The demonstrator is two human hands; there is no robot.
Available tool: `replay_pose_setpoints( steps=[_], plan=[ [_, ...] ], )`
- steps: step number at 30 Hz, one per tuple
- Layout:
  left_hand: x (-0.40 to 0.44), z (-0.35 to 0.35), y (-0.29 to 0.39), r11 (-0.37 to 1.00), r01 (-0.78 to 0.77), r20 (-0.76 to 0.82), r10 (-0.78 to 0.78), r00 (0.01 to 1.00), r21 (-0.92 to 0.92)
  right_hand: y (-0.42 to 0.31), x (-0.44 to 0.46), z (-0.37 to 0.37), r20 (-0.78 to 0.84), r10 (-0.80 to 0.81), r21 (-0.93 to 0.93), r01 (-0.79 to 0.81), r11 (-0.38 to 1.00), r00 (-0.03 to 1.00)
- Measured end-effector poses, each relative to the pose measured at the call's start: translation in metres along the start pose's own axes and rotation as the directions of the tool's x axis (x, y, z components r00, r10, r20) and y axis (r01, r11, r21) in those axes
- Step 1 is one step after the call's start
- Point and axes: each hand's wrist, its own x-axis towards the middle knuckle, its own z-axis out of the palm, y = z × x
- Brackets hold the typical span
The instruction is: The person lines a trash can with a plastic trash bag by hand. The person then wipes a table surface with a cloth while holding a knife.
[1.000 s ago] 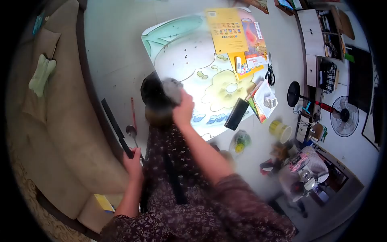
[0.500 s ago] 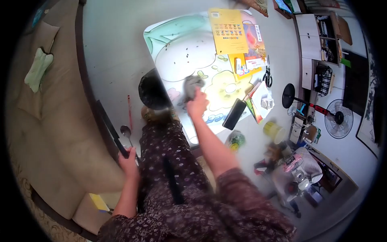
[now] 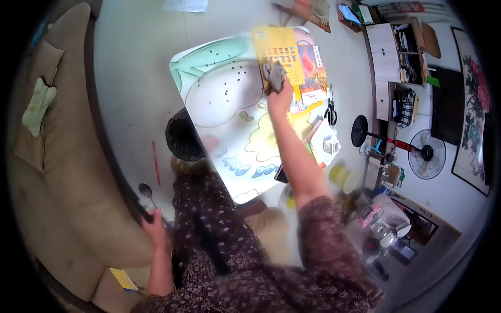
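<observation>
My right hand (image 3: 281, 99) is closed on a crumpled grey cloth (image 3: 274, 75), at the left edge of a yellow booklet (image 3: 284, 44) on the low table (image 3: 229, 180). Several small dark bits (image 3: 226, 93) lie scattered on the table's printed top, left of the cloth. Low at the left, my left hand (image 3: 154, 227) is closed around a long dark object (image 3: 143, 208), mostly seen end-on. A metal spoon (image 3: 145, 190) shows beside it, its handle running to my fingers; whether I hold it too is unclear.
A black-lined bin (image 3: 182, 136) stands against the table's left side. On the table's right lie scissors (image 3: 331, 112), papers (image 3: 323, 138) and a partly covered phone (image 3: 282, 175). A red stick (image 3: 156, 164) lies on the floor near the sofa (image 3: 78, 182). A fan (image 3: 427, 151) stands at right.
My right hand has carried the cloth away from me across the table, from its near-middle up to the yellow booklet. The dark object in my left hand now looks shorter. The view has shifted.
</observation>
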Motion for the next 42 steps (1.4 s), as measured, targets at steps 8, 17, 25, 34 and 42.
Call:
replay_pose_setpoints(
  steps=[8, 17, 25, 34, 42],
  plan=[
    [0.003, 0.012, 0.005, 1.000, 0.024, -0.022, -0.024, 0.999, -0.003, -0.002, 0.011, 0.029, 0.349, 0.357, -0.336, -0.240, 0.911, 0.866],
    [0.002, 0.017, 0.001, 1.000, 0.017, 0.039, -0.018, 0.999, 0.013, -0.045, -0.076, 0.014, 0.565, 0.176, -0.240, -0.043, 0.970, 0.806],
    [-0.003, 0.019, 0.000, 0.999, 0.019, 0.030, -0.021, 0.999, 0.051, -0.025, -0.063, 0.017, 0.428, 0.261, -0.181, -0.200, 0.963, 0.865],
    [-0.005, 0.015, -0.008, 0.998, 0.020, 0.003, -0.020, 1.000, 0.054, -0.048, -0.041, 0.001, 0.393, 0.166, 0.289, -0.293, 0.911, 0.905],
    [-0.002, 0.009, -0.010, 0.999, 0.024, 0.038, -0.026, 0.999, 0.034, -0.083, -0.034, -0.020, 0.609, 0.127, 0.230, -0.328, 0.916, 0.783]
  ],
)
